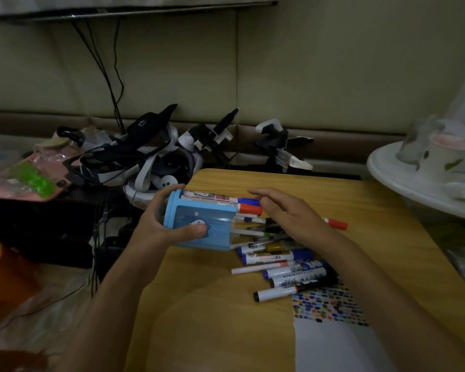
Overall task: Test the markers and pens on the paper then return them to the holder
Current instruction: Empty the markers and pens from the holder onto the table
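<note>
Markers and pens lie spilled in a fan near the middle of the tabletop, some still inside the blue holder, which is tipped on its side by the left edge. Left hand grips the holder, thumb curled across its face; right hand hovers flat and relaxed over the pile, holding nothing. Paper with colour dabs sits at the near edge. Best to empty the holder gently, right fingers guarding against rolling, then take one marker at a time
</note>
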`<state>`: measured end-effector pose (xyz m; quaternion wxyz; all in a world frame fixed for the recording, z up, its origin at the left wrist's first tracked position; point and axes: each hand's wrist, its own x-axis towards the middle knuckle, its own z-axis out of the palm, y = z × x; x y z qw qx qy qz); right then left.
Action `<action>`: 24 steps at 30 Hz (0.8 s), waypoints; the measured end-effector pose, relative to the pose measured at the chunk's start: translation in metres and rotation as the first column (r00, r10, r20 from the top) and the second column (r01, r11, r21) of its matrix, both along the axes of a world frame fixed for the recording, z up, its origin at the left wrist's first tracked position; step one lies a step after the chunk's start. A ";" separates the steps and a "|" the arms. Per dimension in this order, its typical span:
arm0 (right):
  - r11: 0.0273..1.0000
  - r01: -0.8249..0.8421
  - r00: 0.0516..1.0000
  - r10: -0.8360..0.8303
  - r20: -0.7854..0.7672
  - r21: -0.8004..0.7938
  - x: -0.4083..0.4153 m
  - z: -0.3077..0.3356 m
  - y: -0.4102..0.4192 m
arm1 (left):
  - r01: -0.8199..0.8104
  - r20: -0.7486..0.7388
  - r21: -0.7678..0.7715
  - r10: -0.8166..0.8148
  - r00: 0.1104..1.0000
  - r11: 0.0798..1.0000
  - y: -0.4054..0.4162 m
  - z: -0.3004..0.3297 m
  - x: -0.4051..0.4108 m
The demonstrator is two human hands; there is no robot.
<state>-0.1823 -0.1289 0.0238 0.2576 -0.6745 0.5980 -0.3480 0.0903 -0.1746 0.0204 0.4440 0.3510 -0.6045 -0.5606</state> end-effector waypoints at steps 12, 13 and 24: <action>0.990 0.030 0.993 -0.045 -0.111 -0.137 0.006 0.000 0.005 | 0.004 -0.024 0.023 -0.003 1.000 1.000 0.003 0.000 -0.008; 0.988 0.031 0.990 -0.052 -0.131 -0.152 0.006 -0.002 0.005 | 0.007 -0.023 0.024 -0.007 1.000 1.000 0.002 0.000 -0.008; 0.994 0.002 0.982 -0.023 -0.188 -0.113 0.007 -0.009 0.004 | 0.025 -0.002 0.022 -0.025 1.000 0.999 0.001 0.000 -0.007</action>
